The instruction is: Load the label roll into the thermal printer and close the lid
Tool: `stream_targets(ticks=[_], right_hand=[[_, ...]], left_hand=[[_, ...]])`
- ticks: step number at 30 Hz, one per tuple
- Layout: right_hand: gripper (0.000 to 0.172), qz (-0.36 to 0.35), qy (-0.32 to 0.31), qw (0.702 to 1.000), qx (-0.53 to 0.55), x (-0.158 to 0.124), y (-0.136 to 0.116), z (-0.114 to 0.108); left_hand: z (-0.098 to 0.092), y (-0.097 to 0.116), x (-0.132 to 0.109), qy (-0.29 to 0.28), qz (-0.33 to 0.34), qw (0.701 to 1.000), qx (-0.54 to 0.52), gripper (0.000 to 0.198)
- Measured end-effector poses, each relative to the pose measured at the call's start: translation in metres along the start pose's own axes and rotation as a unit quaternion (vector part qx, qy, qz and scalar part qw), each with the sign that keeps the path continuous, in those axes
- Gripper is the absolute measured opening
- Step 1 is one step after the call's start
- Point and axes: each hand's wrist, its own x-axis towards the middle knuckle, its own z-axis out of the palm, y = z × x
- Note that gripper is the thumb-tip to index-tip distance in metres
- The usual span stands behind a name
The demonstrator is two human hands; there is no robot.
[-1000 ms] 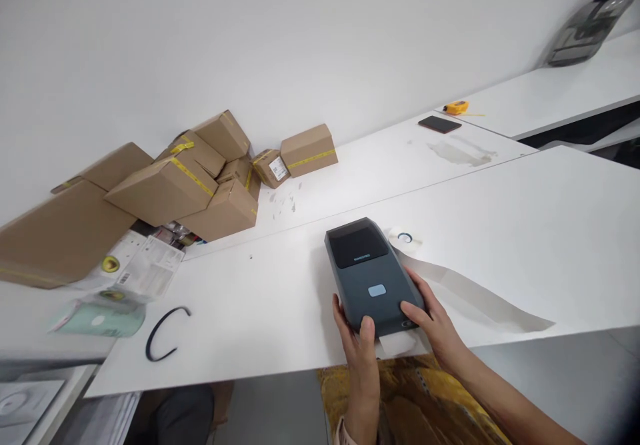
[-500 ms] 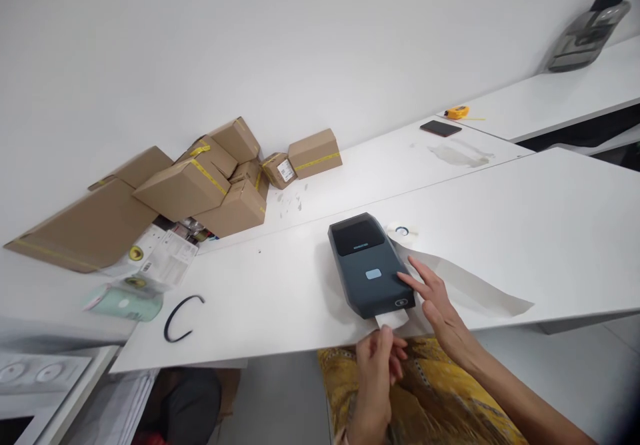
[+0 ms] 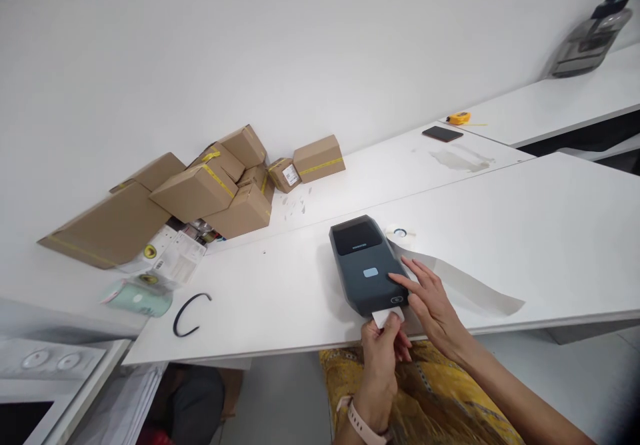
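Note:
A dark blue-grey label printer (image 3: 367, 265) lies on the white table near its front edge. From its front slot sticks out a white paper label (image 3: 384, 316). My left hand (image 3: 383, 345) pinches that label between thumb and fingers just below the printer. With fingers stretched out and apart, my right hand (image 3: 430, 298) rests against the printer's right side, its index fingertip on the top face. Beyond the right hand a long strip of label backing paper (image 3: 470, 282) trails across the table, and a white label roll (image 3: 400, 232) sits behind the printer's right corner.
Cardboard boxes (image 3: 195, 192) are piled at the back left, beside plastic-wrapped packs (image 3: 175, 258) and a mint-green roll (image 3: 137, 298). A black curved band (image 3: 186, 315) lies at the front left. Back right hold a phone (image 3: 443, 134), a yellow tape measure (image 3: 459, 118) and a clear jug (image 3: 593, 38).
My left hand has moved up slightly toward the printer, its thumb now further over the label. My right hand has shifted a little left and down. The view has tilted slightly.

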Motion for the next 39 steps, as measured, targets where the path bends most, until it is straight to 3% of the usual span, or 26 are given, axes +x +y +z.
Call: stream_targets(ticks=[3,8,12,15,19,21,24,27,30,34,39], right_hand=[[0.039,-0.047,0.018,0.998,-0.044,0.011,-0.007,-0.001],[0.038,-0.102,-0.011,0.988,-0.116,0.031,-0.018,0.004],[0.034,-0.102,-0.011,0.982,-0.162,0.038,-0.023,0.012],[0.03,-0.102,-0.016,0.982,-0.159,0.038,-0.023,0.012],[0.038,-0.052,-0.005,0.997,-0.056,0.027,-0.016,0.008],[0.048,-0.005,0.013,1.0,0.005,0.022,-0.014,0.003],[0.054,0.035,0.018,0.998,0.055,0.025,-0.017,-0.006],[0.05,0.011,-0.006,0.997,0.076,0.046,-0.025,-0.013],[0.047,-0.031,-0.019,0.996,0.076,0.079,-0.035,-0.016],[0.05,-0.07,0.028,0.995,0.066,0.127,-0.048,-0.017],[0.065,-0.007,0.029,0.997,0.074,0.192,-0.063,-0.018]], left_hand=[[-0.004,-0.002,-0.001,-0.018,0.0,1.0,0.009,0.063],[-0.02,-0.017,-0.01,-0.075,-0.041,0.996,0.015,0.063],[-0.038,-0.026,-0.01,-0.039,-0.051,0.997,0.034,0.064],[-0.052,-0.022,-0.006,0.061,0.018,0.997,0.04,0.059],[-0.065,0.001,-0.001,0.175,0.145,0.973,0.045,0.049],[-0.066,0.016,0.001,0.185,0.188,0.963,0.05,0.049],[-0.063,0.04,0.01,0.157,0.233,0.958,0.053,0.053],[-0.057,0.062,0.033,0.123,0.261,0.956,0.059,0.056],[-0.054,0.08,0.066,0.123,0.27,0.952,0.07,0.058],[-0.052,0.096,0.107,0.081,0.291,0.945,0.128,0.052],[-0.046,0.104,0.135,0.09,0.275,0.938,0.192,0.046]])
